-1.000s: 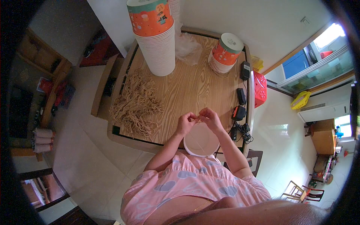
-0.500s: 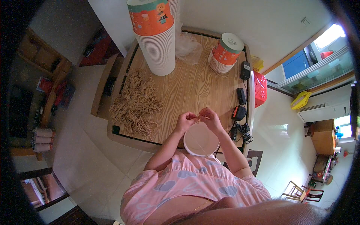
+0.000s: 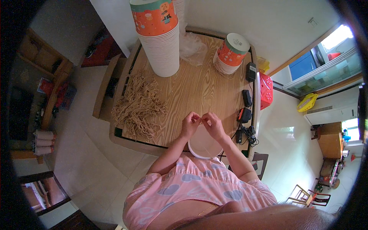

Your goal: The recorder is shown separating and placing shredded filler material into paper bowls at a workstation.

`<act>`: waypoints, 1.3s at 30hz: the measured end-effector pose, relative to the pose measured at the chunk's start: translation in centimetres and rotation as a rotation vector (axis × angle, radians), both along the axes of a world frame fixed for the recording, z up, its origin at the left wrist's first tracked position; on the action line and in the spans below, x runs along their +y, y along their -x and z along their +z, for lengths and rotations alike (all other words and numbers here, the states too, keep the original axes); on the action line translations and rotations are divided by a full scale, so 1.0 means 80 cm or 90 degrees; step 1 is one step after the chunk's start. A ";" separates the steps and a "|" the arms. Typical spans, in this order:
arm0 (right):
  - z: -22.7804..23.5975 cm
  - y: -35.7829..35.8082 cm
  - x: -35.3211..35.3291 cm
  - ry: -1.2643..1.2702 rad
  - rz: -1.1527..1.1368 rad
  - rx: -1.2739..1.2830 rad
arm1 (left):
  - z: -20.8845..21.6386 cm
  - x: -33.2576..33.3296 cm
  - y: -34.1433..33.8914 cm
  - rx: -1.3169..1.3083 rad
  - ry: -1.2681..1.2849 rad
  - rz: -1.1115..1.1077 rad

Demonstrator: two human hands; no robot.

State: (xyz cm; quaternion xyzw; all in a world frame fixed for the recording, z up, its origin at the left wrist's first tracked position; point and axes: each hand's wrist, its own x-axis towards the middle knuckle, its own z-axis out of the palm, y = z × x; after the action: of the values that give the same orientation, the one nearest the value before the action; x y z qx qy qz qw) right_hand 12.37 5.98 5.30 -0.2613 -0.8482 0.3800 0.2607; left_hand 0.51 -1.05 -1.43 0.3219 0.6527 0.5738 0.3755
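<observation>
Head camera: both forearms [image 3: 170,151] reach forward and inward, the left hand [image 3: 191,124] and right hand [image 3: 214,125] close together at the far side of a white tub [image 3: 203,148] by the table's [image 3: 191,88] near edge. Each pinches thumb and finger together; what they hold is too small to tell. The label [image 3: 252,68] on a black adapter [image 3: 250,74] is unreadable.

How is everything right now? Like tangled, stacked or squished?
Left hand: fingers pinched
Right hand: fingers pinched
White tub: partly hidden by right hand
Tan string: loose heap
Tall cup stack: nested
Short cup stack: nested, upside down
Clear bag: crumpled
Black cable: bunched up
</observation>
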 end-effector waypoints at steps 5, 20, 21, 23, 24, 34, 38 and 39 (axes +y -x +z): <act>-0.009 -0.003 0.005 0.290 -0.052 0.016 | 0.000 -0.002 -0.001 0.025 0.013 -0.023; -0.013 -0.005 0.036 0.476 0.039 -0.049 | -0.010 -0.002 0.009 -0.153 -0.032 -0.042; -0.012 -0.003 0.036 0.491 0.028 -0.046 | -0.009 -0.002 0.010 -0.153 -0.032 -0.042; -0.010 -0.001 0.035 0.525 0.021 -0.027 | -0.006 -0.002 0.012 -0.234 -0.083 -0.034; -0.007 0.000 0.035 0.558 0.013 -0.007 | -0.002 -0.002 0.012 -0.235 -0.083 -0.033; 0.004 0.006 0.033 0.559 0.014 0.034 | 0.020 -0.001 0.017 -0.271 -0.062 -0.060; 0.001 0.006 0.037 0.521 0.013 0.033 | 0.030 -0.002 0.020 -0.322 -0.005 -0.079; 0.001 0.007 0.037 0.502 0.020 0.035 | 0.028 -0.002 0.020 -0.322 -0.006 -0.078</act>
State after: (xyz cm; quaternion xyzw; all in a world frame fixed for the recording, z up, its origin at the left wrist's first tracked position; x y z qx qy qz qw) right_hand 11.80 8.93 5.41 -0.3180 -0.6336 0.6876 0.1573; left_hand -1.06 -1.22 0.83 0.2090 0.5150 0.6150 0.5594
